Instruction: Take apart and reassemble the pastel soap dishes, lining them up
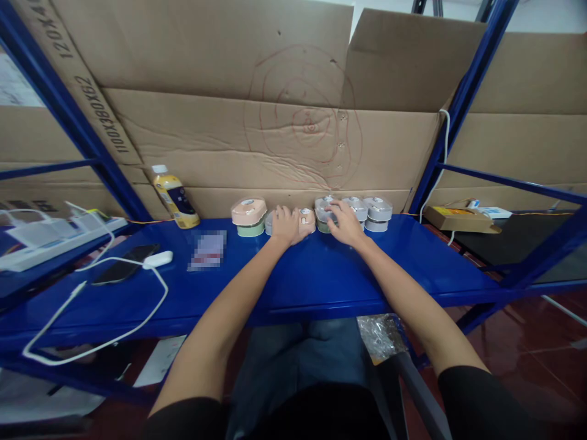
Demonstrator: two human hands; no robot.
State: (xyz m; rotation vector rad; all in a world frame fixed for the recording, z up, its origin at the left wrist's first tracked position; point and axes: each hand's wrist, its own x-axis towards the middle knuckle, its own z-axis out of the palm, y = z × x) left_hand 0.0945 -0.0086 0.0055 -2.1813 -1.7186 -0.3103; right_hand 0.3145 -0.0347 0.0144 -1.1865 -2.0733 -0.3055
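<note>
A row of small lidded plastic boxes stands along the back of the blue shelf. My left hand (286, 226) lies over the low boxes in the middle, fingers bent over their tops and thumb along the front of a pink box (306, 219). Part of a greyish box (268, 223) shows at its left. On the right, my right hand (346, 225) grips a clear-lidded box stack (323, 215), with fingers on top and thumb at the front. Two more pale stacks (378, 211) stand beside it. A pink-topped, green-based stack (249, 214) sits apart at the left.
A yellow drink bottle (177, 198) leans at the back left, near a blurred-out flat packet (207, 250). A phone (126, 264), a white cable (160, 293) and a power strip (64, 244) lie further left. Cardboard (206, 122) walls the back; blue posts (463, 104) stand at both sides.
</note>
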